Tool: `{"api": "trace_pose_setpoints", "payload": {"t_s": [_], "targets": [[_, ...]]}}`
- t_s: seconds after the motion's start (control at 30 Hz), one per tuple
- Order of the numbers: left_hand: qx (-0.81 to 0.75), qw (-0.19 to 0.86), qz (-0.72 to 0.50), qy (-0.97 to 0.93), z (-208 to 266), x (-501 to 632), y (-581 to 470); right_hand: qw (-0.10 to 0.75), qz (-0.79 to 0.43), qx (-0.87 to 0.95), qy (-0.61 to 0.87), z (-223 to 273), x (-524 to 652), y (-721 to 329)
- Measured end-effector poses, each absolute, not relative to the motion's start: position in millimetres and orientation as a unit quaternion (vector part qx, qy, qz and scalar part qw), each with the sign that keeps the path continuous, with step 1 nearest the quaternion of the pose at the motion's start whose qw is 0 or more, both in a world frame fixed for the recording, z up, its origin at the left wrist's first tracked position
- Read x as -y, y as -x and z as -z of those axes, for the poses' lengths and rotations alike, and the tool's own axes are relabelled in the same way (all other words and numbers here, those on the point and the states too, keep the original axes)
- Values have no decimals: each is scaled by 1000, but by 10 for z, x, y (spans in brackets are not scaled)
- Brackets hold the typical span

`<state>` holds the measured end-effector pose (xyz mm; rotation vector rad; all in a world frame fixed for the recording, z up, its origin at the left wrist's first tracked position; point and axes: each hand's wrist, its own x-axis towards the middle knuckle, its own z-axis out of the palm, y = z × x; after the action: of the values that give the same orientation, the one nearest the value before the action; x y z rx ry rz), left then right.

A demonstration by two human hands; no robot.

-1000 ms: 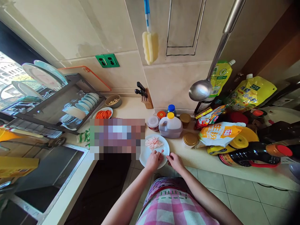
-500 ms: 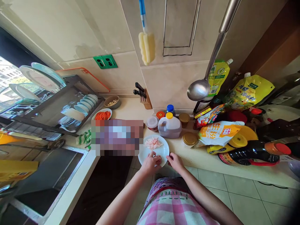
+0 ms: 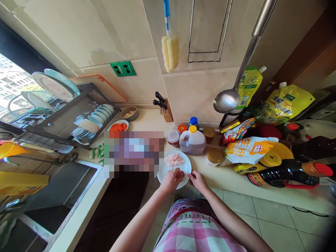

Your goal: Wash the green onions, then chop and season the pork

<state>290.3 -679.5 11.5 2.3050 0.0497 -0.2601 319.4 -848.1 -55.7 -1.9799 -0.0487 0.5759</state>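
Observation:
A white plate (image 3: 163, 172) sits at the counter's front edge, with a small heap of pale pink shredded raw meat (image 3: 173, 160) on its far part. Over the near part of the plate is my left hand (image 3: 172, 181), its fingers curled together close below the heap. Reddish bits show at those fingertips, but whether they are meat or skin is unclear. My right hand (image 3: 198, 181) pinches the plate's right rim between thumb and fingers.
Left of the plate, a blurred-out patch (image 3: 135, 150) covers part of the counter. Beyond it are a plate of carrot shreds (image 3: 118, 127) and a bowl (image 3: 129, 113). A plastic jug (image 3: 193, 141), jars and bottles line the right. A ladle (image 3: 227, 100) hangs above.
My left hand has shifted slightly up toward the meat heap and its fingers have curled in more. My right hand stays at the rim. The whole view has moved a little.

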Motion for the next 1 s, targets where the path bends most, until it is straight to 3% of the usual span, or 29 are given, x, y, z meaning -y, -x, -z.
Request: {"api": "trace_pose_setpoints", "payload": {"t_s": [0.5,0.73,1.0], "targets": [[-18,292,103,-951,4,6825,-2975,511,-231,20,827,520,8484,-3189],[9,191,97,-977,70,6942,-3024,510,-222,25,831,556,8481,-3186],[31,189,106,-976,-70,6882,-2916,503,-224,28,834,518,8495,-3189]]}}
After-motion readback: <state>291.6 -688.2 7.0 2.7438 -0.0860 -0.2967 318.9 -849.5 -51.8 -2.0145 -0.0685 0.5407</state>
